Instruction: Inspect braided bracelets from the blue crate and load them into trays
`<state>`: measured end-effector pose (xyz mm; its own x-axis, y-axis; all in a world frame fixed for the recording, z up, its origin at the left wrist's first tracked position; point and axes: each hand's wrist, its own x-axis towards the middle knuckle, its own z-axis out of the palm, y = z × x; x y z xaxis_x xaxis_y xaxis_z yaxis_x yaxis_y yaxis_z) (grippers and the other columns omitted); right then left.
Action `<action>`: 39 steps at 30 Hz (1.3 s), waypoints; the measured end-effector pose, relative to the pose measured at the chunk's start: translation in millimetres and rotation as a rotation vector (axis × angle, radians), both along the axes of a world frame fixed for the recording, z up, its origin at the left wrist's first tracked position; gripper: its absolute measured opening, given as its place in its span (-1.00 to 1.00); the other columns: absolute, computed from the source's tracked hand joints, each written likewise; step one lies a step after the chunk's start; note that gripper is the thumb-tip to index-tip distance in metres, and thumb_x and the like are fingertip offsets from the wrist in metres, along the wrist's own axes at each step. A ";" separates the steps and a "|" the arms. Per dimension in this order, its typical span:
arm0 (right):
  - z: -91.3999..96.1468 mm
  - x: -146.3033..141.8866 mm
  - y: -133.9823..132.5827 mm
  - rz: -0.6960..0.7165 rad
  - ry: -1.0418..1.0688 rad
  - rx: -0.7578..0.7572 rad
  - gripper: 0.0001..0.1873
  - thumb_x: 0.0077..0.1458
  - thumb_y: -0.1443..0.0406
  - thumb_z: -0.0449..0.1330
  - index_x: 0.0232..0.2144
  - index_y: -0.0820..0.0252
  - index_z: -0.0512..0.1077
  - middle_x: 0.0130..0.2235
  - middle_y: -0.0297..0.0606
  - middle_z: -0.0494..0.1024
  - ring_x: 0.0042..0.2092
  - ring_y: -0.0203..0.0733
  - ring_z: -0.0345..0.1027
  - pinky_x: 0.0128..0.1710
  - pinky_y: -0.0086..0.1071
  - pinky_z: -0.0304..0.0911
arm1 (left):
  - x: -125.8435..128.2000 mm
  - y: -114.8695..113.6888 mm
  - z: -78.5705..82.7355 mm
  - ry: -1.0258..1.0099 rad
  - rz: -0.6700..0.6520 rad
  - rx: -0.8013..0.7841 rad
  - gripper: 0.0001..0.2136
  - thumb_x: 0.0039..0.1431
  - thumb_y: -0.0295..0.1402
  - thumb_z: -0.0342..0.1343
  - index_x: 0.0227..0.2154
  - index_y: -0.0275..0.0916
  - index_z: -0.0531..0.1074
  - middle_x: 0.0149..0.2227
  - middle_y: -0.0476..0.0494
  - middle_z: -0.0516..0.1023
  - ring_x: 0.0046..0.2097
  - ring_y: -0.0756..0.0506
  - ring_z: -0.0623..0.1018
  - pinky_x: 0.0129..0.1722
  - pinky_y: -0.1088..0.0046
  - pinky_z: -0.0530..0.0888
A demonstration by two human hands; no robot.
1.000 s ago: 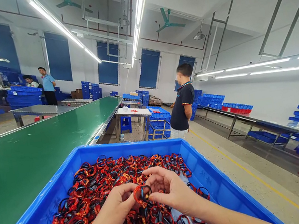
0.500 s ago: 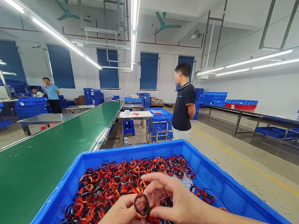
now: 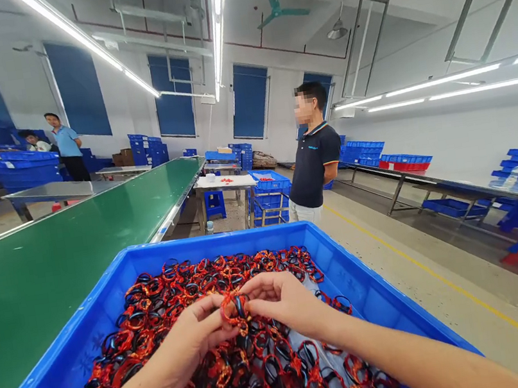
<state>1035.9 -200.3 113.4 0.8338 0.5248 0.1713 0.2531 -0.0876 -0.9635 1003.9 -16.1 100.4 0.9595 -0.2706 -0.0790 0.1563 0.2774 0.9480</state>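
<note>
My left hand (image 3: 195, 333) and my right hand (image 3: 287, 300) meet over a deep blue plastic tray (image 3: 218, 244). Between their fingertips is a small red-and-black ring-shaped piece (image 3: 235, 311), gripped from both sides. Its exact kind is not clear. Thumb and fingers of each hand are pinched on it, partly covering it. Below and around the hands lies a heap of similar red-and-black rings (image 3: 169, 308), some with orange-yellow patches. Pale sheet material (image 3: 330, 358) shows under the rings toward the right side.
A green conveyor belt (image 3: 75, 234) runs along the tray's left side. Ahead stand a small table (image 3: 237, 181) with red bits on it and a person (image 3: 310, 160) in a dark polo shirt. Blue crates and a long bench (image 3: 433, 184) line the right.
My view has tilted down and shifted, so the room sits higher. Both hands have drawn closer, and the ring piece has turned between them, now pinched by both.
</note>
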 end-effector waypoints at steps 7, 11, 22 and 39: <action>-5.5 6.6 -1.3 -0.054 0.055 -0.055 -0.80 -0.08 0.28 0.26 -0.35 0.27 0.49 -0.37 -0.28 0.54 -0.35 -0.30 0.40 -0.27 -0.38 0.30 | 0.6 4.1 -4.2 0.050 0.005 0.009 -0.87 0.01 -0.37 0.23 -0.35 -0.20 0.41 -0.44 0.07 0.37 -0.47 0.10 0.37 -0.38 0.54 0.48; 5.2 1.8 -3.1 -0.127 -0.092 -0.114 -0.83 -0.05 0.27 0.24 -0.36 0.24 0.49 -0.34 -0.29 0.52 -0.34 -0.30 0.35 -0.30 -0.39 0.27 | -0.6 3.6 -3.0 0.081 0.025 -0.030 -0.80 -0.02 -0.41 0.26 -0.32 -0.17 0.38 -0.48 0.08 0.38 -0.46 0.09 0.42 -0.38 0.55 0.52; 13.6 16.0 -13.2 0.177 0.031 -0.079 -0.73 0.02 0.24 0.19 -0.19 0.18 0.37 -0.41 -0.39 0.38 -0.47 -0.40 0.28 -0.51 -0.52 0.28 | -8.1 5.6 8.2 0.092 -0.010 -0.130 -0.78 0.04 -0.46 0.21 -0.23 -0.16 0.39 -0.42 0.06 0.42 -0.47 0.10 0.47 -0.32 0.52 0.55; 11.6 42.6 -45.2 0.124 -0.086 -0.480 -0.53 -0.03 0.30 0.24 -0.01 0.10 0.34 -0.08 -0.26 0.48 -0.16 -0.26 0.40 -0.17 -0.40 0.30 | 3.8 16.3 0.4 0.053 0.139 0.170 -0.75 -0.06 -0.22 0.26 -0.47 -0.18 0.29 -0.52 0.13 0.36 -0.44 0.06 0.42 -0.27 0.44 0.49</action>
